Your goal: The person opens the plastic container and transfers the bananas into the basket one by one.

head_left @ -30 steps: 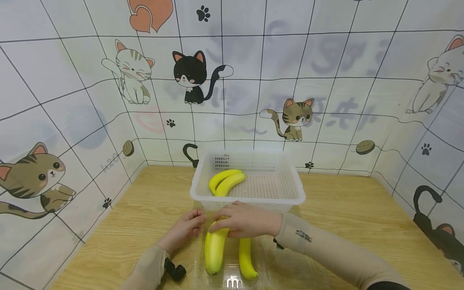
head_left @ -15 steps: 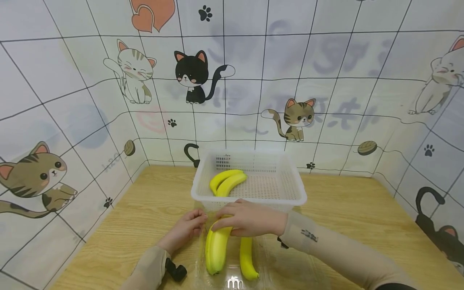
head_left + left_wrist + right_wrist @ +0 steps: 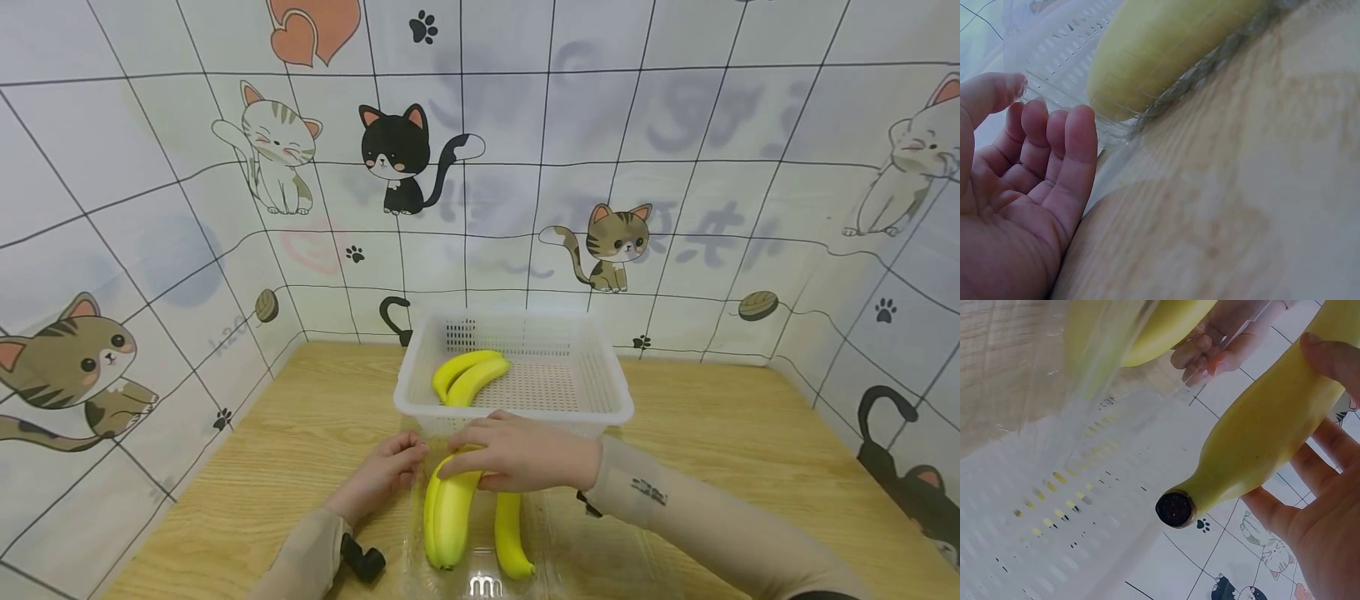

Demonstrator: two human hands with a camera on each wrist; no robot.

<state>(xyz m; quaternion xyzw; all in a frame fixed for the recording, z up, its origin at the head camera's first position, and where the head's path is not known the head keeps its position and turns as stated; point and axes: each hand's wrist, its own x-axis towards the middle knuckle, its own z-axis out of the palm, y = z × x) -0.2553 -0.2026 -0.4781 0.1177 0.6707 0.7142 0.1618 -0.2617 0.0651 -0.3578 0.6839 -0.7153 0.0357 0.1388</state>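
Observation:
My right hand [image 3: 517, 454] grips a yellow banana [image 3: 455, 517] over a clear plastic box, thumb on one side and fingers on the other. The right wrist view shows the dark end of the held banana [image 3: 1260, 434]. Another banana [image 3: 431, 521] lies close along its left side, partly covered by it. To the right, a further banana [image 3: 510, 542] lies in the clear plastic box [image 3: 551, 550]. My left hand [image 3: 382, 471] pinches that box's left edge near its far corner, thumb and fingertips at the thin plastic in the left wrist view [image 3: 1029, 169].
Behind the box stands a white perforated basket [image 3: 513, 414] with two bananas [image 3: 476, 379] in its left part. The wooden table [image 3: 697, 433] ends at walls [image 3: 510, 192] covered with a cat-patterned sheet. A black wrist mount [image 3: 363, 560] sits by the left sleeve.
My right hand and the banana in it have shifted slightly to the right. The left hand stays at the box's edge, and the other bananas lie as before.

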